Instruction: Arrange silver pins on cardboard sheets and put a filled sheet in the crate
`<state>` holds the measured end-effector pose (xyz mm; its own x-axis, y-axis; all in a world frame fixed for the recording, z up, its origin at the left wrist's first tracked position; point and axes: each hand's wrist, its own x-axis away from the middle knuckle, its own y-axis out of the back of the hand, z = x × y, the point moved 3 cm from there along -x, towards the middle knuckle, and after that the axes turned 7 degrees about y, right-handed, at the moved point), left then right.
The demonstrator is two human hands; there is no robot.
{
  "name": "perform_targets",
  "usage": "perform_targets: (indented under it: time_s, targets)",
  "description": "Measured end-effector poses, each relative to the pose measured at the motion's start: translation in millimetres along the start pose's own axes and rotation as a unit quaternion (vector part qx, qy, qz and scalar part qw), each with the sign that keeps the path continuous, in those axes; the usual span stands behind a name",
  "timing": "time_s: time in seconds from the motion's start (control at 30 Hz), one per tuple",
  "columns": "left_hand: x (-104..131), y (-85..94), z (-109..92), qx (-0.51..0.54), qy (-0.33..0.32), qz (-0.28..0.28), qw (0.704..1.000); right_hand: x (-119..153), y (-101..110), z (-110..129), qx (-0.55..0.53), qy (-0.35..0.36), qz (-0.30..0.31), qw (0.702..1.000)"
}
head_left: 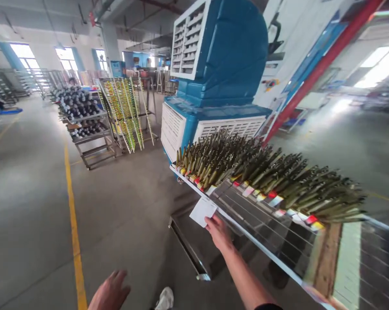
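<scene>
My right hand (216,228) pinches the lower right corner of a white sheet of paper (203,211), beside the metal edge of a wire-topped rack (255,215). On that rack stand many slender dark olive pieces (278,172) in dense rows, with red, yellow and white bits at their near ends. My left hand (112,290) hangs over the floor at the bottom left, slightly blurred, fingers apart and holding nothing.
A large blue air cooler (226,56) stands behind the rack. Further left are a cart of grey cylindrical parts (76,103) and a rack of yellow-green pieces (123,107). A yellow line (72,215) runs along the floor. A wooden board (326,258) lies on the rack.
</scene>
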<state>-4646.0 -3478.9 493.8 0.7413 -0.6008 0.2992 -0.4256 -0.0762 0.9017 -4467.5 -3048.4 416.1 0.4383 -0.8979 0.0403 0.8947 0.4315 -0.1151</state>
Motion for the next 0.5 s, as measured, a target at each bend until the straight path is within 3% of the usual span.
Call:
perform_targets:
  time_s: [0.1,0.17,0.23,0.37,0.5]
  targets:
    - [-60.3,19.1,-67.9,0.142,-0.075,0.011,0.987,8.4,-1.0,-0.5,-0.031,-0.042,-0.023,0.998]
    - [-95.0,17.1,-113.9,0.296,-0.09,0.078,0.948,14.3,0.8,0.9,-0.05,-0.066,-0.043,0.996]
    - [-125.6,2.2,-153.5,0.479,-0.038,0.166,0.861,20.7,2.7,2.2,-0.072,-0.078,-0.062,0.992]
    - [-167.7,-40.2,-218.4,0.525,-0.028,0.261,0.81,35.8,1.8,2.6,-0.111,-0.079,-0.104,0.985]
    - [-183.5,-71.0,-260.9,0.547,-0.019,0.339,0.765,49.4,-4.0,4.9,-0.127,-0.084,-0.139,0.979]
